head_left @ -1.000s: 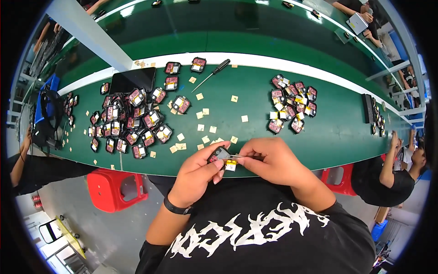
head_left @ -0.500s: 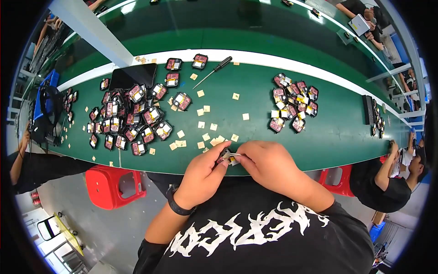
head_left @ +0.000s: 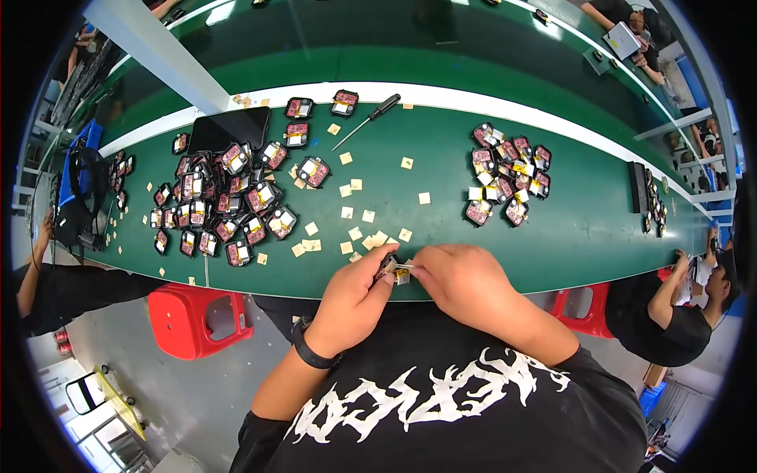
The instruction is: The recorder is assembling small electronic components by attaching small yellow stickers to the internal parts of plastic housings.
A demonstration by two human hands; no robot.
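Note:
At the near edge of the table, my left hand (head_left: 356, 298) is closed around a small black electronic module (head_left: 403, 277) with a white and yellow patch showing. Most of that module is hidden by my fingers. My right hand (head_left: 464, 277) pinches a thin pale strip (head_left: 404, 266) against its top; the strip's kind is too small to make out. Just beyond my hands lie several small square cream paper pieces (head_left: 378, 238). A large heap of similar black modules with red circuit boards (head_left: 236, 185) lies to the left, and a smaller heap (head_left: 505, 167) to the right.
A screwdriver (head_left: 367, 122) lies at the far side of the green table (head_left: 441, 244), near a black flat tray (head_left: 236, 130). A pale post (head_left: 162, 55) rises at the far left. Red stools (head_left: 177, 323) stand at both sides, with co-workers seated left and right.
My right fingers have shifted slightly on the thin pale strip, which lies at a slightly different angle. My left hand keeps its hold on the module.

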